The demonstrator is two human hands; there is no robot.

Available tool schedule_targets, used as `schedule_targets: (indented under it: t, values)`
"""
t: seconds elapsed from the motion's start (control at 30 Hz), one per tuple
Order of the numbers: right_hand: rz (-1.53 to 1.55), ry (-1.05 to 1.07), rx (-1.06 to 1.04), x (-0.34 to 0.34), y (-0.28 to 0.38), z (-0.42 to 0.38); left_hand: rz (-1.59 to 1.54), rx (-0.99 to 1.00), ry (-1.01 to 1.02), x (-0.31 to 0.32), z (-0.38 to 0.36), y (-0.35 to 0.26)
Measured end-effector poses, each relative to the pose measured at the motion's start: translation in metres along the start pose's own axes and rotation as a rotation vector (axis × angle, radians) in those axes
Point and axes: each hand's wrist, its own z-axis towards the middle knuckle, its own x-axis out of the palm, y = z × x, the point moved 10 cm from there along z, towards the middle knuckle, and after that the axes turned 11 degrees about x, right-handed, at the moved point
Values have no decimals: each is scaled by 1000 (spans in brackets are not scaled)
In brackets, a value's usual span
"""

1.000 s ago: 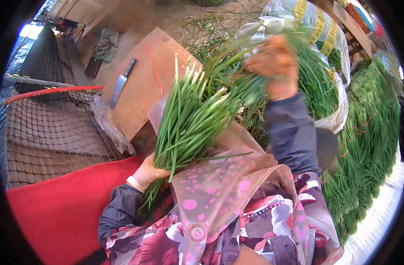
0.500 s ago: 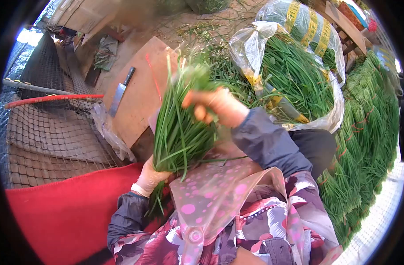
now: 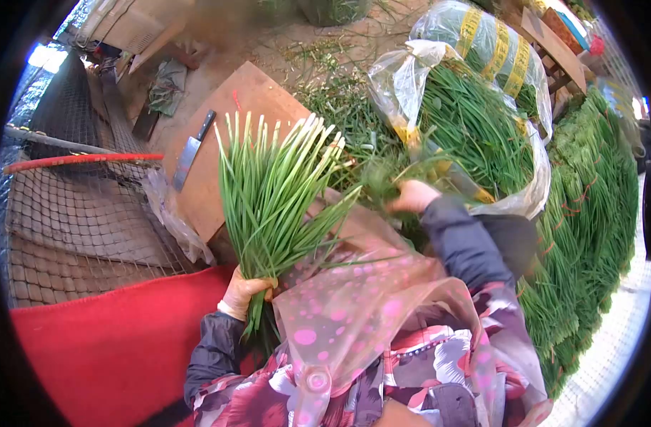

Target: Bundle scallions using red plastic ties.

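My left hand [image 3: 244, 290], in a pale glove, is closed round the leafy lower part of a bunch of garlic chives [image 3: 276, 199]. The pale stem ends fan out upward, over the wooden board [image 3: 268, 92]. To the right, my right hand [image 3: 413, 197] is curled, with a blurred wisp of loose chive leaves [image 3: 384, 178] at its fingers. It is beside the heap of green trimmings [image 3: 350, 117], near the open plastic bag [image 3: 475, 124] full of chives. A kitchen knife [image 3: 192, 151] with a dark handle lies on the board's left side.
Tied chive bundles [image 3: 589, 235] are stacked along the right. Behind the open bag lies a wrapped bag with yellow tape [image 3: 500, 50]. A red cloth [image 3: 119, 341] covers the lower left, below dark netting [image 3: 83, 228]. A spotted plastic apron [image 3: 368, 285] covers my lap.
My right hand has moved from the top of the bunch down and right, taking loose leaves with it. The bunch now shows its pale stem ends, still in my left hand.
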Motion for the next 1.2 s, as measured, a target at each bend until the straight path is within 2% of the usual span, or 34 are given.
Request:
schedule_targets:
  t: [0.03,0.1,0.13,0.23,0.3,0.33,0.37,0.4,0.43,0.47,0.5,0.53,0.57,0.63,0.7,0.77,0.83,0.9,0.93,0.97,1.03,1.07,1.1,1.13,1.17,1.2]
  values:
    - [95,163,154,8,2,-27,-1,2,-4,1,1,-1]
    - [760,116,200,-4,5,-17,-13,-31,-46,-2,-7,3]
    - [895,-30,54,-30,21,-15,18,-43,-53,-4,-5,5]
    - [564,-194,-31,-78,81,-23,41,-55,-6,7,1,-1]
    - [531,52,42,-40,106,7,60,-44,4,9,4,-1]
    - [715,66,87,-26,102,21,77,-30,6,9,5,-1]
    - [1084,120,175,-27,87,20,93,-18,7,8,6,-1]
    - [484,-495,-318,-71,84,22,95,-22,4,7,4,0]
    - [1197,-219,-289,-64,35,45,55,-16,-7,6,2,-1]
    - [1797,-106,135,-77,0,24,11,-11,-13,6,1,-1]
    - [1956,-195,136,-103,-35,11,13,-14,-10,5,1,0]
    - [1902,-224,153,-118,-59,4,17,-33,-13,3,2,1]
    - [1584,-142,240,-112,-82,9,15,-56,-13,2,1,5]
    - [653,262,235,-48,-64,17,-21,-72,5,4,5,8]
    - [393,79,196,-68,-2,-21,-59,-84,18,10,7,7]
    - [911,394,179,-33,53,-33,-19,-106,35,16,6,5]
    - [950,410,94,-24,92,-29,14,-97,29,17,9,7]
    - [1025,508,86,-1,104,-22,53,-96,22,15,10,4]
    - [1082,477,60,12,100,-12,58,-102,11,15,8,3]
    - [1126,375,3,-12,95,-17,60,-110,0,14,7,3]
    - [1115,112,111,-30,38,1,61,-104,9,11,6,5]
    - [1152,-58,237,-43,-10,10,60,-96,19,9,6,6]
    - [1131,-287,311,-64,-60,11,56,-95,20,8,5,6]
    - [697,-297,476,-82,-93,8,44,-105,18,7,4,7]
    - [449,-33,516,-62,-110,15,30,-115,19,7,4,9]
    - [350,86,429,-59,-85,6,23,-108,29,7,5,9]
